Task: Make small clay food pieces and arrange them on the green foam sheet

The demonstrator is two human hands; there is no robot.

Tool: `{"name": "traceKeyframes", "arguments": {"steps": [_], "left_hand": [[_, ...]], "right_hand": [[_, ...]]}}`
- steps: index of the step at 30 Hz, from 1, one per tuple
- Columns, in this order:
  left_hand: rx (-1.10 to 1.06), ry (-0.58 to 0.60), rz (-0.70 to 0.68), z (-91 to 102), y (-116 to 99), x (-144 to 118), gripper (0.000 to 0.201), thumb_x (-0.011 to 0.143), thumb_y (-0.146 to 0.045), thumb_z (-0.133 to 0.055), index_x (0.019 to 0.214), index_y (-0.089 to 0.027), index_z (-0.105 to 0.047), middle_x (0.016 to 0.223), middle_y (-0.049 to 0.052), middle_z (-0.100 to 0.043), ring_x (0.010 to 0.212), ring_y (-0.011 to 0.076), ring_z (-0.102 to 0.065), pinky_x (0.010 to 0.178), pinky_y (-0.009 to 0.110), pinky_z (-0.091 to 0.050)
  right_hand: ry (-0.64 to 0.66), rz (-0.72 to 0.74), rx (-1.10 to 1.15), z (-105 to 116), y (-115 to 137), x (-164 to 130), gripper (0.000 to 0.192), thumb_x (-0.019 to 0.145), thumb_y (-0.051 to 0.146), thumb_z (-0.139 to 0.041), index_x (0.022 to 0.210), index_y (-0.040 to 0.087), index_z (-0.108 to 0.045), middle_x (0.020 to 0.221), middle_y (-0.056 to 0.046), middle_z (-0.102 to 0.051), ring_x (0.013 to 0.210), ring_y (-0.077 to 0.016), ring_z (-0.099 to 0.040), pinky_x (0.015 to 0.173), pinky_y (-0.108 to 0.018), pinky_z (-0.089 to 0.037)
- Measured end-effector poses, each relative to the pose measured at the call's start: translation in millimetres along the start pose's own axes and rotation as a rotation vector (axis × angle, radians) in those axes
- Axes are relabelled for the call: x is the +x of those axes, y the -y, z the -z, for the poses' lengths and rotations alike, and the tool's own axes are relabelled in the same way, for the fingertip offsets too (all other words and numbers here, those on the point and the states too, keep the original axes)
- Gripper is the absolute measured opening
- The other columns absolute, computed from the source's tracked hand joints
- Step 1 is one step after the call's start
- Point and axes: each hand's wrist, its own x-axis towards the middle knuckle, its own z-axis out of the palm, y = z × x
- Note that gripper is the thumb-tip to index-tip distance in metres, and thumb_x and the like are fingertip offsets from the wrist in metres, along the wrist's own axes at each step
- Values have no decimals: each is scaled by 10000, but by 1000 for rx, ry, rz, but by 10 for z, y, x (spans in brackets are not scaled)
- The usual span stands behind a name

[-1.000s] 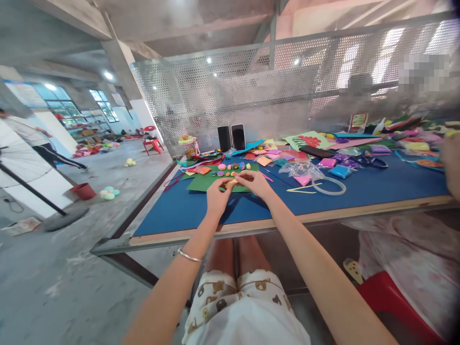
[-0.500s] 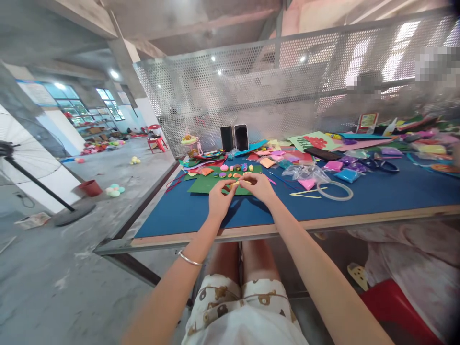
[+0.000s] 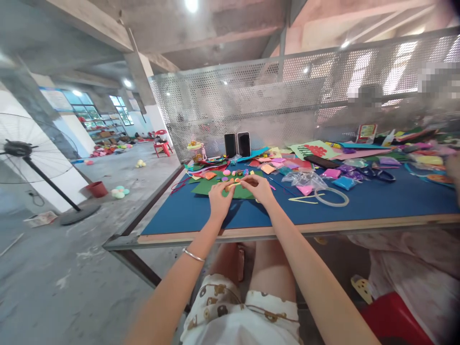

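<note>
Between the fingertips of both hands is a thin pale-yellow strip (image 3: 235, 184), which looks like modelling clay. My left hand (image 3: 220, 199) pinches its left end, and my right hand (image 3: 260, 189) pinches the right end. Both hands are just above a green sheet (image 3: 204, 190) near the table's front edge. Small coloured clay pieces (image 3: 226, 172) sit in rows on that sheet, just beyond my fingers; the hands partly hide the nearer ones.
Two phones (image 3: 243, 144) stand upright against the perforated metal screen (image 3: 258, 105). To the right on the blue table (image 3: 244, 219) lie coloured clay packets (image 3: 346, 181), a clear ring (image 3: 330, 203), pale strips (image 3: 304, 200) and a dark phone (image 3: 322, 162). Another person's hand (image 3: 453, 172) shows at the right edge.
The camera view has shifted, so the scene sits slightly lower and further right. Both hands keep the strip over the green sheet. Another person's hand shows more at the right edge.
</note>
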Motion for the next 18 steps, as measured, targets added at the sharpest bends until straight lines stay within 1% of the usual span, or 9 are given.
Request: {"name": "traceKeyframes", "arguments": {"steps": [2,3,6,8,10,13,16,18], "left_hand": [[-5,41,-12,-10,-2,-6,206,797,-217,-631,997,-222,-680,855,22,-700,802,183,-591,784,307,-443],[-8,62,-17,-16,-2,-11,208,788,-214,-640,992,-224,-680,832,15,-700,777,176,-593,768,301,-445],[-16,91,-24,-20,-1,-22,114,767,-224,-666,876,-214,-695,766,5,-695,728,167,-596,732,287,-447],[-22,77,-19,-10,1,-25,58,780,-245,-655,806,-211,-695,762,9,-692,731,168,-591,734,285,-444],[-29,48,-5,1,4,-24,79,792,-265,-644,770,-207,-692,775,20,-686,745,171,-579,742,288,-439],[-52,25,29,10,15,-24,88,791,-269,-641,768,-201,-692,751,21,-660,711,163,-560,713,281,-437],[-81,35,61,8,31,-27,100,801,-263,-621,785,-195,-693,699,9,-629,652,146,-541,654,261,-431],[-96,45,74,4,41,-27,109,797,-272,-621,793,-192,-694,698,8,-621,639,139,-533,638,254,-427]], "right_hand": [[-2,7,14,-10,-4,9,253,758,523,-610,686,313,-733,779,-63,-738,827,-236,-703,657,-306,-550],[-2,9,20,-17,-3,13,267,752,527,-612,677,300,-731,761,-64,-738,809,-234,-706,648,-309,-549],[-2,11,35,-43,12,20,298,732,543,-620,637,277,-718,711,-64,-734,771,-230,-709,630,-319,-541],[-8,3,41,-56,28,18,297,717,547,-633,617,277,-710,690,-61,-731,763,-227,-708,632,-320,-537],[-20,-20,42,-63,42,13,276,709,536,-648,620,280,-704,692,-59,-732,756,-219,-707,641,-313,-537],[-51,-76,37,-67,62,1,264,706,518,-660,686,257,-697,732,-58,-733,739,-217,-701,666,-317,-551],[-78,-141,38,-74,82,-7,337,693,540,-657,754,208,-668,753,-64,-721,701,-225,-691,681,-352,-564],[-82,-176,40,-81,98,-8,377,681,563,-653,755,194,-647,742,-67,-711,678,-223,-684,685,-359,-564]]}}
